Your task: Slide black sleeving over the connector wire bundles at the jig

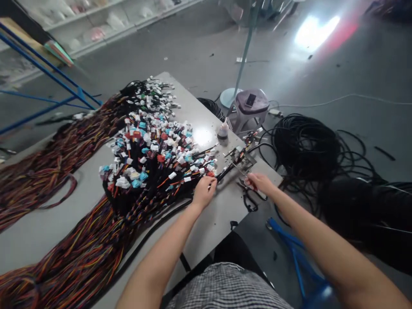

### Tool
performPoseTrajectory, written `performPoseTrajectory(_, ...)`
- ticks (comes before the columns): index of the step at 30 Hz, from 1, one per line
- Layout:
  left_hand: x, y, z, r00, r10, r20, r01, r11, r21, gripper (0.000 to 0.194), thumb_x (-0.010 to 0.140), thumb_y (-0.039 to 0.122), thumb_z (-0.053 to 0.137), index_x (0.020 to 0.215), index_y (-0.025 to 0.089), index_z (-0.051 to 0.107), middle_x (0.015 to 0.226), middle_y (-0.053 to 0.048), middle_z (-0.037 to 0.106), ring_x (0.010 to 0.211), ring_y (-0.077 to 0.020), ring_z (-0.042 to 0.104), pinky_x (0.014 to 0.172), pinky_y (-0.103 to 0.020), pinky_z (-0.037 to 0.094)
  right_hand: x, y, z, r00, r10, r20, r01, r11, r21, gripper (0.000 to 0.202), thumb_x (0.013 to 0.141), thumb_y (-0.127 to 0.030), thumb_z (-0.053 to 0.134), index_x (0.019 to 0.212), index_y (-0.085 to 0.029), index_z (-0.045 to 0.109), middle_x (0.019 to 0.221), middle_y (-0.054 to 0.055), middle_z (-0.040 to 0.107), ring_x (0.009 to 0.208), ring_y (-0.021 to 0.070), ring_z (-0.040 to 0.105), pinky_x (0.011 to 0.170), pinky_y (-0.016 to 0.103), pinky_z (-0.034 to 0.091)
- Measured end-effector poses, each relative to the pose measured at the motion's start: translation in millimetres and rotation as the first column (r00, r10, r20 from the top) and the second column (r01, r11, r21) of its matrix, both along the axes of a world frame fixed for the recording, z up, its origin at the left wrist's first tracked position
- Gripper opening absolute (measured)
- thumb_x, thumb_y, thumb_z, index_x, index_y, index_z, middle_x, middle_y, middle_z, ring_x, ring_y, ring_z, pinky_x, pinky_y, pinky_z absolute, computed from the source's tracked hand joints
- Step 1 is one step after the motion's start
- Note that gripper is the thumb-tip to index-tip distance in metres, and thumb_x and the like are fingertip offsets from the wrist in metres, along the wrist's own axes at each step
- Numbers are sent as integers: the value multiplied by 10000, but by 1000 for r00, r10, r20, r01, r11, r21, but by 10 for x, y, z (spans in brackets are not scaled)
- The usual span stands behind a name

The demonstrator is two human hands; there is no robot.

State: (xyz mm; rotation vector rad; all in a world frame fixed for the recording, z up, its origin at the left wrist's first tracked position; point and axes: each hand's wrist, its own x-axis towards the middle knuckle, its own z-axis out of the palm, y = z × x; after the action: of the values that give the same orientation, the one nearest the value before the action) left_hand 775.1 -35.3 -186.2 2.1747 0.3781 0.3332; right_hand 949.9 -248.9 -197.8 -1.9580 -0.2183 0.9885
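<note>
Head view: 1 black sleeved cable is held at the table's near-right corner, pinched between the nearly closed fingers of the left hand. By the right hand, closed, 1 thin rod-like tool is gripped; its exact type cannot be told. The tool is pointed toward the cable, beside a metal fixture. Black-handled pliers are seen just below the right hand. Wire harnesses with white, blue and red connectors are heaped left of the left hand on the table.
</note>
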Motion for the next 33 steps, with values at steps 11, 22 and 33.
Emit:
performPoseTrajectory(11, 1644, -166, -182, 840, -287, -461, -237, 570, -787, 641, 858, 744, 411, 946, 152, 641, 647, -20, 600, 402, -77, 383, 416, -216, 238, -1575, -729, -200, 990, 89, -112, -99, 991, -89, 506, 884, -582, 342, 740, -159, 579, 653, 55, 571, 524, 149, 520, 507, 251, 390)
performPoseTrajectory(22, 1561, -280, -269, 879, -145, -454, -293, 588, -754, 619, 745, 793, 539, 725, 175, 576, 506, 36, 418, 381, -55, 267, 414, -242, 120, 741, 417, 181, 837, -426, 344, 440, 897, 39, 317, 883, -453, 493, 772, -179, 610, 670, 56, 621, 662, 197, 595, 649, 292, 447)
performPoseTrajectory(33, 1543, -219, -270, 906, -257, -337, -83, 672, -736, 624, 614, 769, 660, 716, 164, 550, 530, 71, 374, 475, -59, 284, 482, -235, 183, 1379, 572, 639, 829, -429, -358, 550, 518, 655, 300, 658, -320, 737, 810, -196, 510, 517, -91, 373, 424, 71, 361, 402, 180, 340)
